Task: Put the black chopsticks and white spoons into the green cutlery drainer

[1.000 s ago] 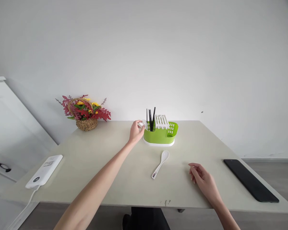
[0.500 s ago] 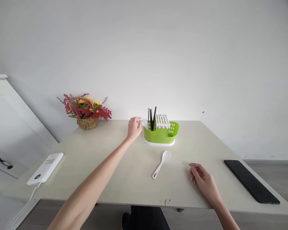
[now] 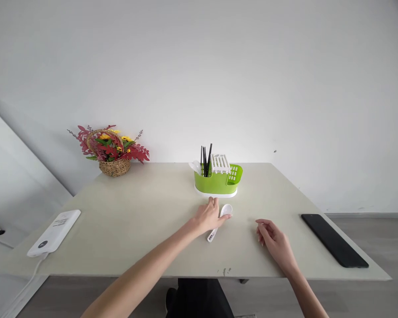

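Observation:
My left hand (image 3: 208, 216) lies over the middle of a white spoon (image 3: 226, 210) on the beige table (image 3: 146, 221), fingers curled down onto its handle; the bowl and the handle's tip stick out on either side. Behind it stands a green cutlery holder (image 3: 217, 182) with black chopsticks (image 3: 205, 160), a white insert and another white spoon (image 3: 195, 166) leaning at its left end. My right hand (image 3: 272, 240) rests on the table to the right, fingers loosely curled, holding nothing.
A wicker basket of red and yellow flowers (image 3: 111, 152) stands at the back left. A white device with a cable (image 3: 53, 226) lies near the left edge. A flat black slab (image 3: 333, 239) lies at the right edge. A white wall runs behind the table.
My left hand has left the holder's left end, where a white spoon now leans, and come back towards me onto the spoon lying on the table. The right hand has barely moved.

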The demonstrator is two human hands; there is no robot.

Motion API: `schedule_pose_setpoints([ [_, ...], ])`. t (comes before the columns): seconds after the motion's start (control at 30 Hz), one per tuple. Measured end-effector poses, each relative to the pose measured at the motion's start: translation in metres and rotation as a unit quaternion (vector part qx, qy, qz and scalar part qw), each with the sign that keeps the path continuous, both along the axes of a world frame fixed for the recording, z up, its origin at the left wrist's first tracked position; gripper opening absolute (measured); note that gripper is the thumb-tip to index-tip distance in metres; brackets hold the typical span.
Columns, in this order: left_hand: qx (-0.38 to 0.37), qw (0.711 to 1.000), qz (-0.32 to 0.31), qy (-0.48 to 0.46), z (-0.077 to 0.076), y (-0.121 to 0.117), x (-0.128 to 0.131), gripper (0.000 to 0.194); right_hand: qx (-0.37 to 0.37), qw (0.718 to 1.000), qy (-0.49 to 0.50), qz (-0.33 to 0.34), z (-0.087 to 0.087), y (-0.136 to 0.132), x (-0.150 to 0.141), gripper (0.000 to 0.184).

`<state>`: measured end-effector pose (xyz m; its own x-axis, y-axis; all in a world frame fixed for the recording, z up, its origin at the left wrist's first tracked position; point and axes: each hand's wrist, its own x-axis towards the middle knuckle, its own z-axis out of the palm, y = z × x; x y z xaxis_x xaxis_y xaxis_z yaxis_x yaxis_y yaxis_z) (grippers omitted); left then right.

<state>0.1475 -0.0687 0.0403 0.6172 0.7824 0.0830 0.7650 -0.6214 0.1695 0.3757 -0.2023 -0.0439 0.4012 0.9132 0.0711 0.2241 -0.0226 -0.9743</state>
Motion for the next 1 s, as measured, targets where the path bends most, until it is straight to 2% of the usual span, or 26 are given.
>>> schedule_pose_setpoints([
  [0.07, -0.001, 0.999, 0.009, 0.032, -0.006, -0.008, 0.015, 0.065, 0.000, 1.000, 0.000, 0.000, -0.001, 0.000, 0.001, 0.052],
  [0.17, 0.002, 0.999, -0.003, 0.052, -0.008, -0.014, 0.031, 0.045, 0.000, 1.000, -0.001, 0.002, -0.003, 0.000, 0.001, 0.052],
  [0.23, -0.002, 0.999, -0.012, 0.050, -0.007, -0.014, 0.033, 0.033, 0.000, 1.000, -0.002, 0.004, -0.003, -0.001, 0.002, 0.051],
  [0.33, -0.003, 0.999, -0.011, 0.042, -0.002, -0.008, 0.022, 0.029, 0.000, 1.000, 0.000, 0.008, -0.005, -0.001, 0.002, 0.050],
  [0.43, -0.011, 1.000, 0.010, 0.000, 0.011, 0.004, -0.002, 0.032, -0.006, 1.000, -0.001, 0.005, -0.008, 0.000, 0.002, 0.049],
  [0.57, -0.049, 0.982, 0.037, -0.179, 0.050, 0.023, -0.042, 0.031, -0.012, 1.000, -0.001, 0.005, -0.008, 0.001, 0.001, 0.049],
  [0.7, 0.015, 0.930, 0.019, -0.366, 0.102, 0.035, -0.075, 0.031, -0.007, 1.000, -0.001, 0.004, -0.006, 0.000, 0.000, 0.050],
  [0.8, 0.033, 0.855, 0.028, -0.517, 0.132, 0.044, -0.085, 0.039, -0.005, 1.000, -0.006, 0.001, -0.006, 0.000, 0.000, 0.050],
  [0.9, 0.030, 0.775, 0.037, -0.631, 0.143, 0.058, -0.082, 0.047, -0.006, 1.000, -0.010, 0.002, -0.007, 0.000, 0.001, 0.050],
  [1.0, 0.018, 0.736, 0.051, -0.674, 0.131, 0.074, -0.072, 0.048, -0.005, 1.000, -0.017, 0.001, -0.007, 0.001, 0.001, 0.051],
])
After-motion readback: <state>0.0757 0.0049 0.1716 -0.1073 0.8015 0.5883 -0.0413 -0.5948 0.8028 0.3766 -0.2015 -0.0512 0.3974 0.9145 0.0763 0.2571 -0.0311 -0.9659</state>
